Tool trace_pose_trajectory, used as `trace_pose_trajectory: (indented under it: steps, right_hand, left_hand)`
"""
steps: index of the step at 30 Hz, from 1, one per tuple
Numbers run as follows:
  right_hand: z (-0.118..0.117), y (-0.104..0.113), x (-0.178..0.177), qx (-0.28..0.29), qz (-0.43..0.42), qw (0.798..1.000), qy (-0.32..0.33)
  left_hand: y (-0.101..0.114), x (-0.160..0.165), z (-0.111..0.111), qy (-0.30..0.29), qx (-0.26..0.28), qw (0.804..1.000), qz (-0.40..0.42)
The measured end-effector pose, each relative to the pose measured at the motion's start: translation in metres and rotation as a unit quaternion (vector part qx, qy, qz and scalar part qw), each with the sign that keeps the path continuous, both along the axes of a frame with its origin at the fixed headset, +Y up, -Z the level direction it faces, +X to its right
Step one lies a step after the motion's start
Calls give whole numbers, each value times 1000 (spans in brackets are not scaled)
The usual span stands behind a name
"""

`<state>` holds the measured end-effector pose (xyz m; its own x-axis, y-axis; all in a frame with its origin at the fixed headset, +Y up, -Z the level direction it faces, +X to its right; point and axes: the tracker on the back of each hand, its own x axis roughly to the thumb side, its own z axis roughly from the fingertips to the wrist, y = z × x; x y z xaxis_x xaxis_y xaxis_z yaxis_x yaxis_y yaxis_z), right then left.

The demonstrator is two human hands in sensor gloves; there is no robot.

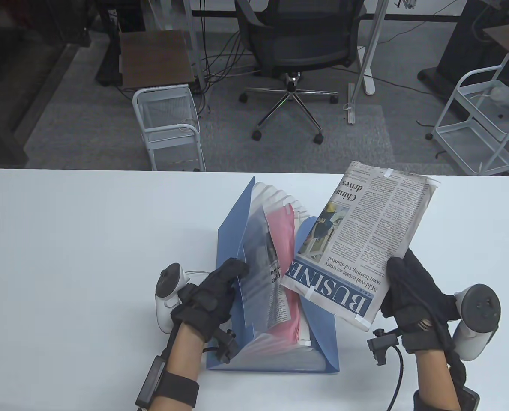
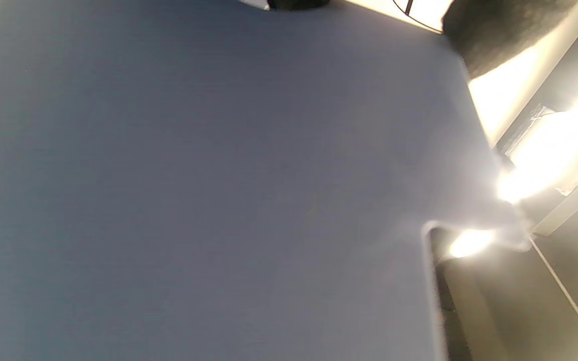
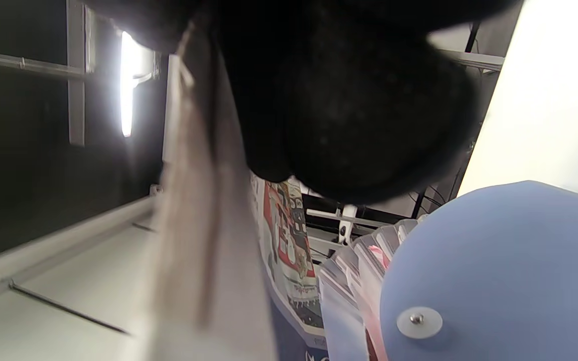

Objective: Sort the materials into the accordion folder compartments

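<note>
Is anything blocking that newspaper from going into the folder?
Nothing visible does. The left hand holds the accordion folder open, and the right hand holds the newspaper above its pockets.

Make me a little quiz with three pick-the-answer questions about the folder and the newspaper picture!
1. Where is the folded newspaper?
A. Flat on the table
B. Held up in the right hand, beside the folder
C. Tucked deep inside the folder

2. What colour is the accordion folder cover?
A. Blue
B. Green
C. Yellow

3. What is the left hand doing?
A. Resting flat on the table
B. Holding a pen
C. Holding the folder's front part open

Answers:
1. B, the right hand grips the newspaper's near corner and it tilts up above the table.
2. A, the covers are blue, with a pink sheet and another paper already in the pockets.
3. C, its fingers hold the front edge, so the pockets gape.
</note>
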<state>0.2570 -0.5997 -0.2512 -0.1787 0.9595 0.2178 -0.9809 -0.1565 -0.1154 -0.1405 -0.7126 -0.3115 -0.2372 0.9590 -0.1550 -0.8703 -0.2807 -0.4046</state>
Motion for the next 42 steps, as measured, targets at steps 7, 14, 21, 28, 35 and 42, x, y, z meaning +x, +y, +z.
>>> trace_pose_trajectory:
  steps: [7, 14, 21, 28, 35, 42]
  right_hand:
    - [-1, 27, -22, -20, 84, 996, 25]
    - [-9, 39, -53, -82, 173, 980, 47]
    - [-20, 49, -84, -108, 238, 963, 65]
    - [-18, 65, -95, -62, 245, 966, 49]
    - [-24, 59, -102, -78, 276, 957, 43]
    - [-35, 52, -115, -112, 302, 945, 49]
  left_hand:
    - [-1, 0, 0, -2, 0, 1000, 11]
    - [-3, -2, 1, -2, -1, 1000, 30]
    - [-3, -3, 2, -2, 0, 999, 39]
    - [-3, -4, 2, -2, 0, 999, 46]
    - [-3, -4, 2, -3, 0, 999, 46]
    - [-3, -4, 2, -3, 0, 999, 45]
